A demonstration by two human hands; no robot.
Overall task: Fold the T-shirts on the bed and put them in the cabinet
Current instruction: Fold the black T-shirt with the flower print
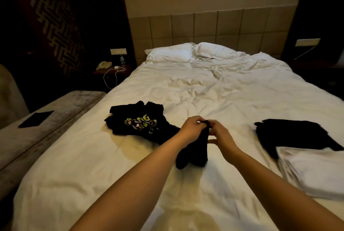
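- Head view: bed [204,89] with rumpled white sheet, two pillows [188,52] at a padded headboard [204,28]; dim room.
- Nightstand [111,70] on the left: phone [103,65], bottle, white cable.
- Black printed T-shirt [137,121] crumpled mid-bed, left of the hands; another black shirt [292,134] on the right, white folded cloth [314,169] beside it.
- Left hand [191,128] and right hand [221,134] meet over the bed, both grips pinching the top edge of a black garment [195,150] that hangs onto the sheet.
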